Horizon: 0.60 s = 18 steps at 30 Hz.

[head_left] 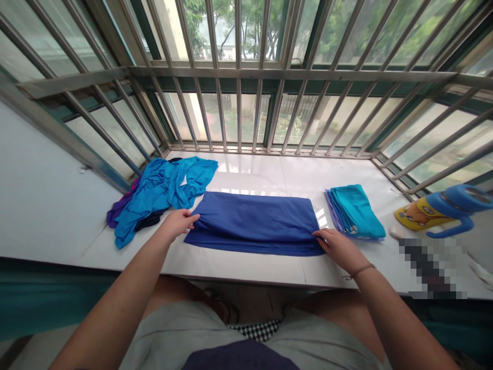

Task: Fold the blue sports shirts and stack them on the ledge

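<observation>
One blue cloth (pixel 252 222) lies along the front edge of the ledge (pixel 246 270), between two hands — left hand (pixel 178 225) and right hand (pixel 339 247) each pinching one end; one crumpled heap (pixel 164 187), one folded stack (pixel 356 209).

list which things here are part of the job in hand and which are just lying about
In hand:
- dark blue cloth, its ends pinched by the left hand and right hand
- probably also the crumpled clothes and folded stack

Lying about, seemingly:
- yellow-and-blue bottle
- pixelated dark item, unidentifiable
</observation>
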Motion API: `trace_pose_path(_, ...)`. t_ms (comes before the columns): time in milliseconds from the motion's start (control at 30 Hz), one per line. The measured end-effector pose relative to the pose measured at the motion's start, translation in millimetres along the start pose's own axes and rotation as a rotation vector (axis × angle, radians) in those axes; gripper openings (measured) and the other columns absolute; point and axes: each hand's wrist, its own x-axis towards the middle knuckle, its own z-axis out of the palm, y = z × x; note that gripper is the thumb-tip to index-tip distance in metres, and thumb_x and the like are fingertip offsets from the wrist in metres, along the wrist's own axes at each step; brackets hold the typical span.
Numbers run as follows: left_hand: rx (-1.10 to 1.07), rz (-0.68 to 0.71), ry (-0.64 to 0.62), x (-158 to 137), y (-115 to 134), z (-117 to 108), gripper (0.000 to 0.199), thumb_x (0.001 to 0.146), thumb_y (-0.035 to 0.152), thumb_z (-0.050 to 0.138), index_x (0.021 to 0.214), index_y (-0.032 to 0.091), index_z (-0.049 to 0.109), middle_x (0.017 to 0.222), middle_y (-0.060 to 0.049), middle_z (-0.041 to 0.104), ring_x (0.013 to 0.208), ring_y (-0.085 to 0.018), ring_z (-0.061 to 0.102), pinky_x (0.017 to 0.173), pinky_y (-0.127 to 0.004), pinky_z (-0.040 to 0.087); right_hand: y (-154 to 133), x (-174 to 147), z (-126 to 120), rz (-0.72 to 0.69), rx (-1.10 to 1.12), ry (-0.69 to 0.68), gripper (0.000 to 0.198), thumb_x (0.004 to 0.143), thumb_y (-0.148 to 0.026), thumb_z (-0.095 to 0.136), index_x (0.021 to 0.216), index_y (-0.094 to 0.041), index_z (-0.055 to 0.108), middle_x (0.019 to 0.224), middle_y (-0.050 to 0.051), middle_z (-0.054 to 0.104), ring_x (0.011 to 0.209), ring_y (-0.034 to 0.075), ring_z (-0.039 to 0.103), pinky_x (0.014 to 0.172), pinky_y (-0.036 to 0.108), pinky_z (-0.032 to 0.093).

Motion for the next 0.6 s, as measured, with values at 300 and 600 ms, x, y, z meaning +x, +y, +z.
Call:
trace_pose_path(300, -0.443, -0.199, -0.105, -6, -12, 11, 0.057, 0.06, 0.031, 0.107, 0.076, 0.021, 0.053, 0.07, 0.0, 0.07, 0.081, -0.024, 0.081, 0.077, -0.031, 0.069, -4, -1, 2, -0.024, -0.06, 0.025, 0.029, 0.102, -0.028, 0.052, 0.116, -0.023, 0.077, 0.118, 0.012, 0.078, 0.105, 0.029, 0.076, 0.095, 0.042, 0.06)
trace_pose_path(600, -0.57, -0.043, -0.06, -20, -26, -5, 0.048, 0.059, 0.028, 0.104, 0.081, 0.02, 0.062, 0.075, 0.002, 0.07, 0.079, -0.017, 0.076, 0.085, -0.032, 0.068, -19, -21, -22, 0.012, -0.042, 0.282, 0.032, 0.107, -0.033, 0.047, 0.119, -0.025, 0.075, 0.123, 0.013, 0.076, 0.11, 0.03, 0.073, 0.1, 0.042, 0.058)
